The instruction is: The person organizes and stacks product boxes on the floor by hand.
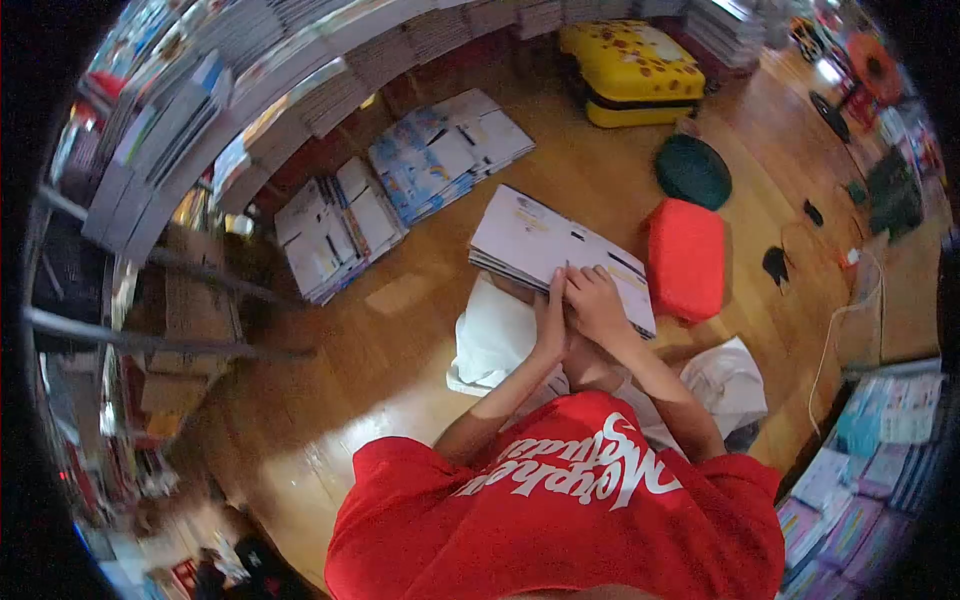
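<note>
A stack of thin books with a pale pink top cover (530, 231) lies slanted in front of my body, across my legs. My left hand (551, 320) is at the near edge of the stack, its fingers pointing up and pressed together. Beside it, my right hand (594, 302) rests over the top cover with bent fingers. The fingertips of both hands meet on the cover near its middle. Whatever is between them is too small to make out. Dark printed marks show on the cover.
Two groups of books (450, 155) (335, 230) lie on the wooden floor at the upper left. A red case (687, 259), a dark green round object (693, 171) and a yellow suitcase (640, 72) stand to the right. Packed shelves line the left; more books (850, 500) lie lower right.
</note>
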Tool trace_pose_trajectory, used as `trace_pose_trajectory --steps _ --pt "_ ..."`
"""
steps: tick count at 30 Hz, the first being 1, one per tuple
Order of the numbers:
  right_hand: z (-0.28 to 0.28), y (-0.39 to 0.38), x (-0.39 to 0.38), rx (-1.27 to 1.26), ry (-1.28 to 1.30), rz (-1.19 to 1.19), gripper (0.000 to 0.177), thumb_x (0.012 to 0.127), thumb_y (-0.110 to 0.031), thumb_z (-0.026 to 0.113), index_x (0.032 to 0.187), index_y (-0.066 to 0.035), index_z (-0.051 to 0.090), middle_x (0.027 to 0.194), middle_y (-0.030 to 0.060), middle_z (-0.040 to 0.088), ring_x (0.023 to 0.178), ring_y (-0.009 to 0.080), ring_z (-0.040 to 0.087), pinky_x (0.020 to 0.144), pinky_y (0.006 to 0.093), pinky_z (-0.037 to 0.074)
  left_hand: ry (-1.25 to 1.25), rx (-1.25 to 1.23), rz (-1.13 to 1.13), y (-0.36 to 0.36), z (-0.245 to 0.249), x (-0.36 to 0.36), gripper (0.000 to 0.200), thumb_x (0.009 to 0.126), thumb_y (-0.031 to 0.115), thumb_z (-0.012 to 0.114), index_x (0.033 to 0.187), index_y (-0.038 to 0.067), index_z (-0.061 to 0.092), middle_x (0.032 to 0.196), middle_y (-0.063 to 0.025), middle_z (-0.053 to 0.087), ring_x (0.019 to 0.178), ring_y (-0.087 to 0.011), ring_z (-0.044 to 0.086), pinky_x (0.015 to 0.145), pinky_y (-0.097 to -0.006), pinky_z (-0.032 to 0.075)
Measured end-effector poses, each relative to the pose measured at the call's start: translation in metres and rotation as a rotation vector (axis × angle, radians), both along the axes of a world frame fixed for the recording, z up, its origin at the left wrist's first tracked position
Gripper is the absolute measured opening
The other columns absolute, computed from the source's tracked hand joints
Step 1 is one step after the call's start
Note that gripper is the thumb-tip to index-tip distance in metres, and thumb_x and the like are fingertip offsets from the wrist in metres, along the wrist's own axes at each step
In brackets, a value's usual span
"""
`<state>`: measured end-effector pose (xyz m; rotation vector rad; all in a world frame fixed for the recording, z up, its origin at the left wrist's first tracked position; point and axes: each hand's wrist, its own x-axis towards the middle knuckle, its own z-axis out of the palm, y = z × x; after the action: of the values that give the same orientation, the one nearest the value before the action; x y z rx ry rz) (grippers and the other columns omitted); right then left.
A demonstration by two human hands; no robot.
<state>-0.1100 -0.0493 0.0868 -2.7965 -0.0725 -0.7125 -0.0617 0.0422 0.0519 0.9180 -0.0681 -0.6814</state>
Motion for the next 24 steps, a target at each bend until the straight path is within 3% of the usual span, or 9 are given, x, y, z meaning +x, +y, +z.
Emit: trace_pose_trajectory --steps 5,7,9,12,15,18,21,22,24 --pt "0.048 0.026 0.013 -0.028 0.066 0.044 0.044 0.059 -0.014 0.068 0.100 -0.005 0.055 0.094 0.0106 0.052 0.087 0.0278 0.050 0.078 0.0391 0.038 0.214 -0.202 0.146 0.026 -0.005 0.022 0.043 0.090 0.037 0.052 0.113 0.001 0.048 0.106 -0.0076 0.052 0.098 -0.0174 0.050 0.085 -0.0300 0.041" --pt "0.054 0.032 0.022 -0.023 0.096 0.084 0.045 0.060 -0.017 0.070 0.101 -0.006 0.055 0.097 0.0097 0.051 0.090 0.0280 0.049 0.080 0.0401 0.037 0.218 -0.247 0.230 0.034 0.031 0.030 0.041 0.089 0.037 0.053 0.109 0.002 0.049 0.101 -0.0064 0.052 0.094 -0.0171 0.052 0.081 -0.0296 0.043" --pt "0.056 0.038 0.034 -0.063 0.172 0.128 0.043 0.064 -0.019 0.071 0.102 -0.007 0.055 0.102 0.0072 0.051 0.095 0.0262 0.049 0.082 0.0400 0.037 0.095 -0.065 0.253 0.048 0.016 0.047 0.049 0.086 0.039 0.057 0.113 0.000 0.048 0.106 -0.0077 0.053 0.097 -0.0179 0.052 0.083 -0.0297 0.043" --pt "0.084 0.044 0.054 -0.007 0.113 0.275 0.050 0.065 -0.022 0.072 0.108 -0.005 0.054 0.112 0.0099 0.051 0.104 0.0275 0.048 0.093 0.0417 0.034 -0.042 0.058 0.481 0.059 0.015 0.089 0.053 0.084 0.038 0.060 0.119 0.001 0.047 0.113 -0.0111 0.053 0.102 -0.0207 0.052 0.088 -0.0313 0.041" --pt "0.084 0.027 0.081 0.010 -0.203 -0.114 0.057 0.070 -0.023 0.073 0.117 -0.002 0.049 0.121 0.0120 0.049 0.112 0.0279 0.047 0.099 0.0448 0.033 0.185 -0.154 0.347 0.094 0.031 0.135 0.053 0.082 0.037 0.061 0.120 0.002 0.046 0.114 -0.0129 0.053 0.103 -0.0230 0.053 0.089 -0.0336 0.043" --pt "0.036 0.000 0.107 1.023 -0.021 -0.250 0.060 0.076 -0.020 0.071 0.125 -0.001 0.042 0.122 0.0122 0.049 0.111 0.0272 0.048 0.097 0.0427 0.038 0.142 -0.171 0.302 0.119 0.024 0.177 0.056 0.080 0.037 0.062 0.121 0.002 0.046 0.112 -0.0130 0.054 0.102 -0.0245 0.055 0.087 -0.0384 0.045" --pt "-0.008 -0.003 0.134 1.553 0.228 -0.087 0.058 0.081 -0.015 0.067 0.128 0.000 0.039 0.123 0.0103 0.050 0.113 0.0263 0.048 0.095 0.0385 0.041 0.096 -0.130 0.333 0.132 0.009 0.218 0.057 0.078 0.037 0.064 0.120 0.003 0.046 0.111 -0.0127 0.055 0.101 -0.0251 0.056 0.086 -0.0394 0.046" --pt "-0.019 0.011 0.140 2.145 0.279 -0.106 0.050 0.084 -0.010 0.061 0.128 0.002 0.039 0.125 0.0110 0.049 0.115 0.0256 0.047 0.100 0.0330 0.036 0.101 -0.101 0.339 0.138 0.003 0.231 0.058 0.077 0.037 0.064 0.120 0.002 0.047 0.110 -0.0126 0.055 0.101 -0.0253 0.056 0.086 -0.0395 0.046" --pt "-0.013 0.051 0.161 2.348 0.343 -0.122 0.046 0.084 -0.007 0.061 0.126 -0.001 0.042 0.126 0.0133 0.049 0.117 0.0235 0.046 0.100 0.0359 0.038 0.120 0.015 0.308 0.151 -0.014 0.263 0.062 0.074 0.037 0.067 0.121 0.002 0.046 0.111 -0.0128 0.055 0.101 -0.0253 0.056 0.086 -0.0394 0.046"
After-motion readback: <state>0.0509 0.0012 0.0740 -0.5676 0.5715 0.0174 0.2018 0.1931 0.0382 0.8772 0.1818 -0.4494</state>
